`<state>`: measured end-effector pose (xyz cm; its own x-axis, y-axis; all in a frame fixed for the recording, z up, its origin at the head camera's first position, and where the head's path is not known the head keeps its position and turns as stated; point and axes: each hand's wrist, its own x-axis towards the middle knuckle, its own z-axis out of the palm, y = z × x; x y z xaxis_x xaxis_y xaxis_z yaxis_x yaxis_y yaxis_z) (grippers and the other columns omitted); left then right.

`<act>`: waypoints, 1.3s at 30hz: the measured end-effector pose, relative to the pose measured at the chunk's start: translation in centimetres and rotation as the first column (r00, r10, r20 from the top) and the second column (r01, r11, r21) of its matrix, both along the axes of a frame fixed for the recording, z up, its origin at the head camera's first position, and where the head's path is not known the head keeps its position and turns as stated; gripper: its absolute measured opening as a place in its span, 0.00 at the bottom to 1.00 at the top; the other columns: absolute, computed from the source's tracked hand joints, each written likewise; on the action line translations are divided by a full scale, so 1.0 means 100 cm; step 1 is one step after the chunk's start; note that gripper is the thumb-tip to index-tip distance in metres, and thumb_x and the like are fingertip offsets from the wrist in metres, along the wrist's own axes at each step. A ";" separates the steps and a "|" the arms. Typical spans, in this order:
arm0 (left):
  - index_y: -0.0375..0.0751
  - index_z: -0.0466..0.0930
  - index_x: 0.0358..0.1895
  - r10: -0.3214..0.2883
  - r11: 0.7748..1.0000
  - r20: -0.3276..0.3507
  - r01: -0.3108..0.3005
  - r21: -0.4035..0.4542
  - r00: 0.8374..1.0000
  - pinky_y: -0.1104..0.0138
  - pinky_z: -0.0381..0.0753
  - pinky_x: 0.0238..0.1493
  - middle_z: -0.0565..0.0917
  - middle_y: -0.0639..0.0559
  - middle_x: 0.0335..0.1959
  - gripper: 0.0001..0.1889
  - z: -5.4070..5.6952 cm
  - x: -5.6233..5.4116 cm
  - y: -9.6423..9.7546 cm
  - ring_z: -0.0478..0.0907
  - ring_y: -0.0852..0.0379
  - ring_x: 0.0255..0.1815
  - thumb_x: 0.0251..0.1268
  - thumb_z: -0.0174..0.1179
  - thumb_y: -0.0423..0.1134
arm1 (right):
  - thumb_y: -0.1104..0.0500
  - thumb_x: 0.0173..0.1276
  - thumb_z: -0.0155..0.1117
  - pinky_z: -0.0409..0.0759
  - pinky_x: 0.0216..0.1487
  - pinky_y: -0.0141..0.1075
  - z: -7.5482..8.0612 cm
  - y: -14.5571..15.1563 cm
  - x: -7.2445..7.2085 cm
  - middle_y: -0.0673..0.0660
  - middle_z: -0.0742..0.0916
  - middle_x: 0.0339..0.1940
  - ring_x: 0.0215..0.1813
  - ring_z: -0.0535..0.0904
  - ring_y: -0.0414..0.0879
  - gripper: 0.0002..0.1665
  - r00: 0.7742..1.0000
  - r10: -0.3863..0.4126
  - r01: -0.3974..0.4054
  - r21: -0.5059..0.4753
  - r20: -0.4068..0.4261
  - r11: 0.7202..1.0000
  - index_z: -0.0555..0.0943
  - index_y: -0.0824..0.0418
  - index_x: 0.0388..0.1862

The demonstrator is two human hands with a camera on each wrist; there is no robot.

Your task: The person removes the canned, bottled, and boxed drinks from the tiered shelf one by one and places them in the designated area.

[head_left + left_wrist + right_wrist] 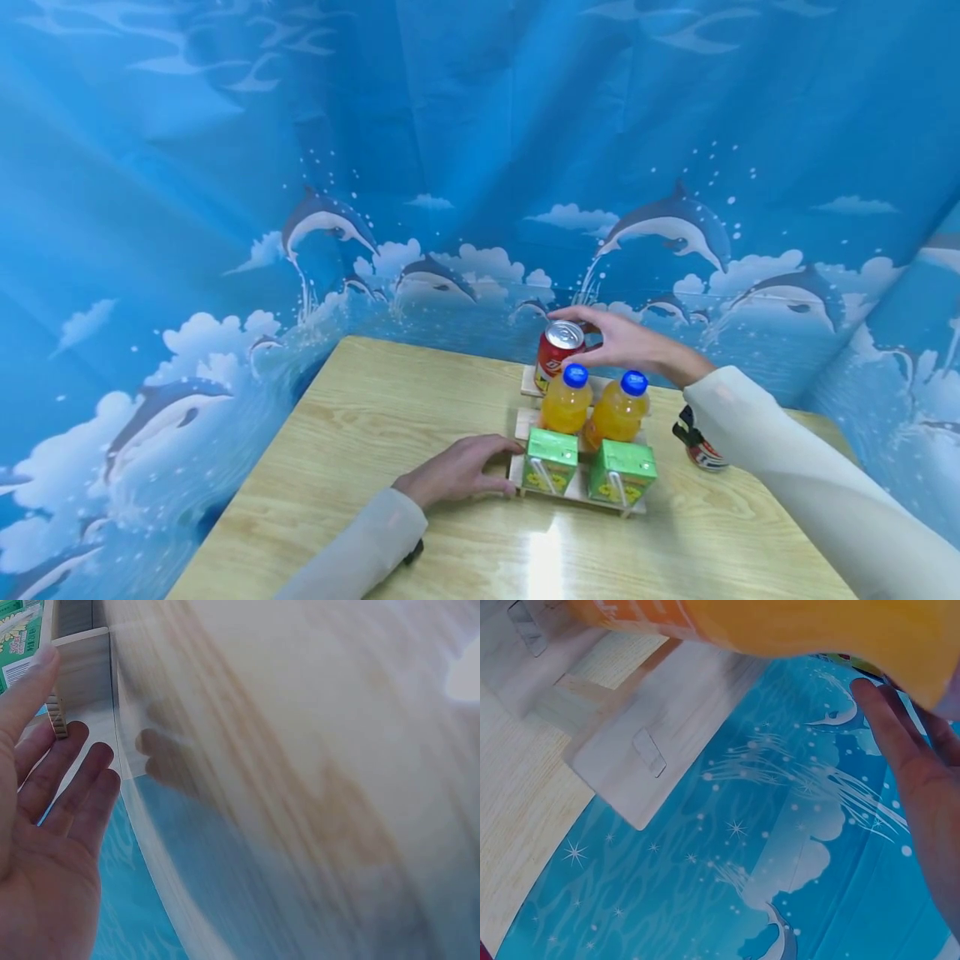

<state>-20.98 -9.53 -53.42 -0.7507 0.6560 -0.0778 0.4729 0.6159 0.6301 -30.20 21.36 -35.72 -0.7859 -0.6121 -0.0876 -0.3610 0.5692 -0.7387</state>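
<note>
In the head view a small stepped wooden rack (521, 425) stands on the table. My right hand (618, 337) holds a red drink can (551, 354) at the left of its back step, thumb on the near side and fingers behind. In the right wrist view an orange bottle hides most of that grip. My left hand (468, 468) holds the rack's front left end, with thumb and fingertips at its wooden edge (82, 671). Two orange juice bottles (566, 407) with blue caps fill the middle step. Two green juice boxes (551, 458) with straws sit on the front step.
Right of the rack, partly under my right sleeve (795, 450), lies another red can (705, 454) with a black part by it. The wooden table (390, 392) ends at a blue dolphin-print curtain (450, 167) behind. A bare back-step end (660, 742) shows in the right wrist view.
</note>
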 end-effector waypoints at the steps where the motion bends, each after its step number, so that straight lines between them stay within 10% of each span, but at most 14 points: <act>1: 0.58 0.75 0.78 0.000 1.000 0.001 0.000 0.001 1.000 0.56 0.75 0.83 0.79 0.61 0.77 0.37 0.000 0.000 0.000 0.75 0.58 0.78 0.69 0.70 0.63 | 0.50 0.75 0.76 0.82 0.74 0.61 0.000 0.000 -0.001 0.62 0.77 0.79 0.77 0.75 0.64 0.45 1.000 0.007 -0.007 -0.001 0.004 1.000 0.66 0.52 0.85; 39: 0.58 0.75 0.78 -0.003 1.000 0.013 0.003 0.015 1.000 0.55 0.74 0.83 0.78 0.62 0.77 0.36 -0.002 0.000 -0.002 0.74 0.58 0.79 0.71 0.68 0.65 | 0.52 0.75 0.77 0.92 0.62 0.49 0.016 0.003 -0.001 0.63 0.83 0.70 0.68 0.81 0.61 0.38 0.992 -0.077 0.075 -0.021 -0.104 0.997 0.74 0.59 0.78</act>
